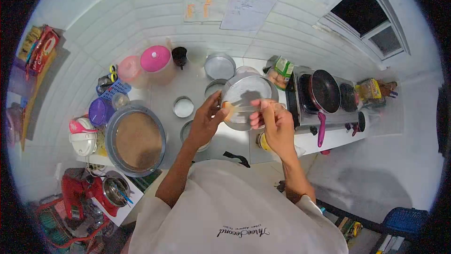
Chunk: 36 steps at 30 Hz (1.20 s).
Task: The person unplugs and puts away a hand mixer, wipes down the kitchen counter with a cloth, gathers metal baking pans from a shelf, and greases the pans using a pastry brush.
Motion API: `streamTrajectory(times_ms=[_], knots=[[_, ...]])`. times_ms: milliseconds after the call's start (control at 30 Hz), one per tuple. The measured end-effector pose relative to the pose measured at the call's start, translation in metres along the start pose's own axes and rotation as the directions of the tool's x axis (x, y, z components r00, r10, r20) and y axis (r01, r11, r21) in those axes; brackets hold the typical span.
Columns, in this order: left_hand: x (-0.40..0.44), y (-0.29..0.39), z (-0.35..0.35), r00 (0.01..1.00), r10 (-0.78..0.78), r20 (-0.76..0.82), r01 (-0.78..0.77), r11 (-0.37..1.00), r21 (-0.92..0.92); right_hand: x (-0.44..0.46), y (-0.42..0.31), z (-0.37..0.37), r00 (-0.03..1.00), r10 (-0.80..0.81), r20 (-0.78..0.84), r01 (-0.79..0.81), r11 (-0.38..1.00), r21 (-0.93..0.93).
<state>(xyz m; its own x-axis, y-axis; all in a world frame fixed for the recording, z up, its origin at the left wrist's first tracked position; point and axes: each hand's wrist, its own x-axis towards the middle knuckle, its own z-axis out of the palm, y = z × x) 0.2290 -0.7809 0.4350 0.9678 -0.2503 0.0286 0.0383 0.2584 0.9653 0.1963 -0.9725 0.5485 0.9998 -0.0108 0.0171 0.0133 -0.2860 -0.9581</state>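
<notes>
Over the counter, my left hand (207, 119) has its fingers closed on a small yellow-orange piece (228, 111) at the left rim of a large round metal pan (251, 90). My right hand (275, 125) pinches a clear, thin item (244, 109) that stretches across to the yellow-orange piece; its exact shape is hard to make out. The pan's bottom looks whitish and carries the hands' shadow. Round tins stand nearby: a large one (220, 66) behind, a small one (183, 107) to the left, and others partly hidden by the pan and my left hand.
A big grey tub of brown contents (137, 137) stands at the left, near a purple-lidded container (100, 111). A frying pan (325, 91) sits on the stove at the right, its pink handle (321, 129) over the front edge. A red mixer (77, 190) is at lower left.
</notes>
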Motion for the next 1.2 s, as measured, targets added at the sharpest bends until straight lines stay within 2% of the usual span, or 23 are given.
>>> streamTrajectory(times_ms=[67, 100, 133, 200, 333, 433, 533, 567, 667, 700, 800, 833, 933, 967, 1033, 1067, 1100, 1200], knots=[[0.001, -0.002, 0.0, 0.999, 0.032, -0.021, -0.03, 0.998, 0.054, 0.001, -0.003, -0.007, 0.999, -0.013, 0.043, 0.018, 0.991, -0.133], [0.001, -0.001, 0.0, 0.999, 0.045, -0.031, -0.042, 0.996, 0.08, 0.0, -0.012, -0.014, 0.993, 0.022, 0.117, 0.027, 0.916, -0.4], [0.0, 0.0, -0.001, 0.998, 0.016, -0.055, -0.012, 0.997, 0.07, -0.002, -0.008, -0.014, 0.988, -0.128, 0.082, 0.152, 0.829, -0.539], [0.0, 0.007, -0.003, 0.994, -0.042, -0.097, 0.047, 0.998, 0.049, -0.006, 0.004, -0.013, 0.902, -0.424, 0.079, 0.323, 0.542, -0.776], [0.003, 0.015, 0.0, 0.997, 0.067, -0.033, -0.063, 0.991, 0.116, -0.007, -0.007, -0.011, 0.952, -0.299, 0.057, 0.221, 0.55, -0.806], [-0.001, 0.025, 0.0, 0.994, -0.107, -0.009, 0.107, 0.991, 0.082, -0.003, 0.01, -0.014, 0.868, -0.452, 0.206, 0.454, 0.552, -0.7], [0.0, 0.029, -0.005, 0.992, -0.124, 0.029, 0.125, 0.992, -0.035, -0.01, 0.016, -0.015, 0.785, -0.361, 0.503, 0.591, 0.678, -0.436], [0.0, 0.029, -0.007, 0.991, -0.131, 0.023, 0.132, 0.991, -0.022, -0.014, 0.012, -0.016, 0.73, -0.385, 0.565, 0.666, 0.588, -0.459], [0.001, 0.029, -0.013, 0.991, -0.129, 0.04, 0.128, 0.991, 0.046, -0.015, 0.008, -0.023, 0.729, -0.352, 0.587, 0.67, 0.543, -0.506], [0.0, 0.026, -0.015, 0.992, -0.109, 0.059, 0.104, 0.991, 0.085, -0.014, 0.012, -0.025, 0.741, -0.412, 0.53, 0.671, 0.488, -0.558], [0.0, 0.022, -0.014, 0.996, -0.088, 0.011, 0.086, 0.993, 0.085, -0.017, 0.011, -0.027, 0.832, -0.418, 0.364, 0.543, 0.481, -0.689], [0.0, 0.02, -0.014, 0.996, -0.091, -0.021, 0.092, 0.994, 0.066, -0.02, 0.009, -0.026, 0.83, -0.451, 0.327, 0.53, 0.457, -0.714], [0.0, 0.012, -0.016, 0.997, -0.074, -0.018, 0.076, 0.992, 0.099, -0.039, 0.019, -0.017, 0.874, -0.381, 0.301, 0.485, 0.664, -0.57], [0.0, 0.01, -0.014, 0.997, -0.071, -0.013, 0.071, 0.996, 0.061, -0.044, 0.018, -0.011, 0.886, -0.355, 0.297, 0.463, 0.694, -0.551], [0.0, 0.006, -0.005, 0.998, -0.065, 0.004, 0.065, 0.998, -0.013, -0.052, 0.029, 0.002, 0.911, -0.309, 0.273, 0.399, 0.828, -0.394], [-0.001, 0.005, -0.005, 0.997, -0.072, 0.015, 0.071, 0.997, 0.006, -0.055, 0.036, 0.005, 0.921, -0.285, 0.264, 0.361, 0.881, -0.307], [-0.001, 0.003, -0.005, 0.996, -0.08, 0.027, 0.079, 0.997, 0.025, -0.054, 0.039, 0.001, 0.938, -0.242, 0.25, 0.319, 0.886, -0.337], [0.002, -0.004, -0.008, 0.991, -0.128, 0.044, 0.123, 0.987, 0.106, -0.049, 0.046, -0.019, 0.948, -0.261, 0.184, 0.319, 0.807, -0.496]])
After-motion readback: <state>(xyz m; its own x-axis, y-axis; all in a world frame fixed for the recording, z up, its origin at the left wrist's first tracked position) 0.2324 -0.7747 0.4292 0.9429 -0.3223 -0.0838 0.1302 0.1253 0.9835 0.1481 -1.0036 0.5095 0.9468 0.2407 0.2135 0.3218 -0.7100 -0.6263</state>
